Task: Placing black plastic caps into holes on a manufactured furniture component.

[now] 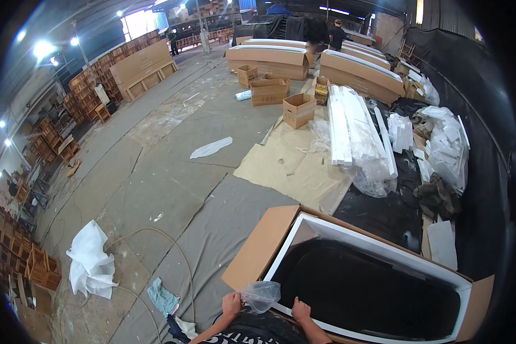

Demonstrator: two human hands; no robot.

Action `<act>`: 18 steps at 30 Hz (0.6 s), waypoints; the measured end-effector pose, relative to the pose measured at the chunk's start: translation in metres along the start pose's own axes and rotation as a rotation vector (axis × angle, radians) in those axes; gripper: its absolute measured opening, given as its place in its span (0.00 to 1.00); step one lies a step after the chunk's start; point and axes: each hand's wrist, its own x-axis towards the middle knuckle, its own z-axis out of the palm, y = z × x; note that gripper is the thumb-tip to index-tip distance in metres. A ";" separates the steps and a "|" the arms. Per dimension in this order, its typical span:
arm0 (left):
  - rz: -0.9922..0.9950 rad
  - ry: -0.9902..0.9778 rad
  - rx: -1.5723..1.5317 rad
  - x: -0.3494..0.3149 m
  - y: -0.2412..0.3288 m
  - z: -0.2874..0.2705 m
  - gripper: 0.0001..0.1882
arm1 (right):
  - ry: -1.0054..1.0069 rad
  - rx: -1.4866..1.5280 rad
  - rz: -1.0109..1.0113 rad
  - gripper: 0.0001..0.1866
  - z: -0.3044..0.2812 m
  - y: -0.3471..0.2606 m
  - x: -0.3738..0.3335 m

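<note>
A clear plastic bag (262,294) hangs from my left hand (231,304), whose fingers are closed on its gathered left side. My right hand (301,310) is curled just right of the bag, by the near edge of a long open cardboard box (268,243); whether anything is inside its fingers is hidden. White foam strips (285,247) line the box's walls. Inside lies a large dark piece with a rounded outline (367,289), filling most of the space. The box's flaps stand folded outward at the left and right ends.
White foam strips in plastic (352,129) lie beyond the box, near smaller open cartons (299,110). Long filled boxes (361,77) stand farther back, near a person (336,35). At left are a crumpled white sheet (92,261), a hose (183,258) and a cloth (163,296).
</note>
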 end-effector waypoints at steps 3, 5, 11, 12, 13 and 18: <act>-0.017 0.006 -0.006 0.001 -0.002 0.001 0.20 | -0.065 -0.024 -0.041 0.25 -0.002 -0.003 0.001; -0.014 0.009 -0.004 0.000 -0.003 0.001 0.20 | -0.028 0.032 -0.021 0.24 -0.003 -0.004 0.002; 0.005 0.010 0.011 -0.002 0.003 0.000 0.20 | 0.019 0.009 -0.049 0.22 -0.008 -0.005 -0.003; 0.002 0.017 0.010 -0.002 0.004 0.000 0.21 | 0.068 0.055 -0.013 0.23 -0.008 -0.007 -0.005; 0.009 0.009 0.023 -0.002 0.005 0.000 0.21 | 0.072 0.057 -0.009 0.23 -0.008 -0.008 -0.006; -0.010 0.024 -0.009 -0.003 0.007 0.000 0.21 | 0.016 0.008 0.060 0.20 -0.007 -0.010 -0.006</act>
